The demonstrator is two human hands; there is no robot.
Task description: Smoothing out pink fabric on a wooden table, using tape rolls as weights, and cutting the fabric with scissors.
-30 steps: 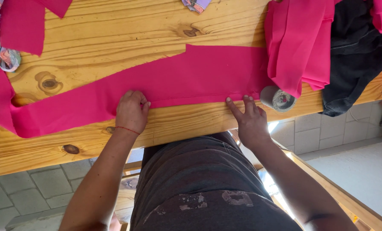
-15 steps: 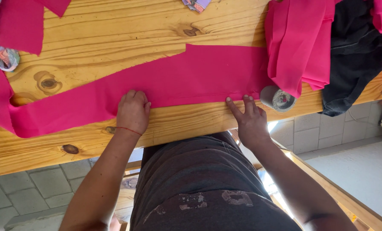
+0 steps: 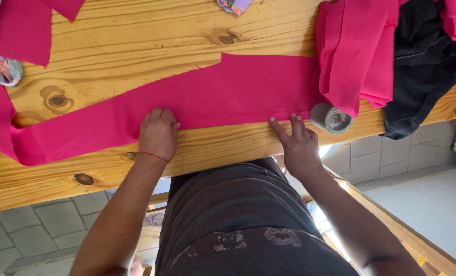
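While pink cloth strip (image 3: 207,105) lies along wooden table (image 3: 136,36), both hands are pressed down.
Left hand (image 3: 158,134) is curled on its edge; right hand (image 3: 297,143) is spread flat, fingertips touching cloth.

A knotty pine table (image 3: 136,46) fills the scene, its pale boards marked by dark knots. At its right end lies a heap of folded pink fabric (image 3: 358,51) beside a crumpled black garment (image 3: 422,66) that hangs over the edge. A small grey roll (image 3: 331,118) sits at the table's front edge, just under the folded heap. A patterned, multicoloured strip (image 3: 3,66) curls at the far left, and another printed scrap (image 3: 234,5) shows at the top. Grey floor tiles (image 3: 39,220) lie below.
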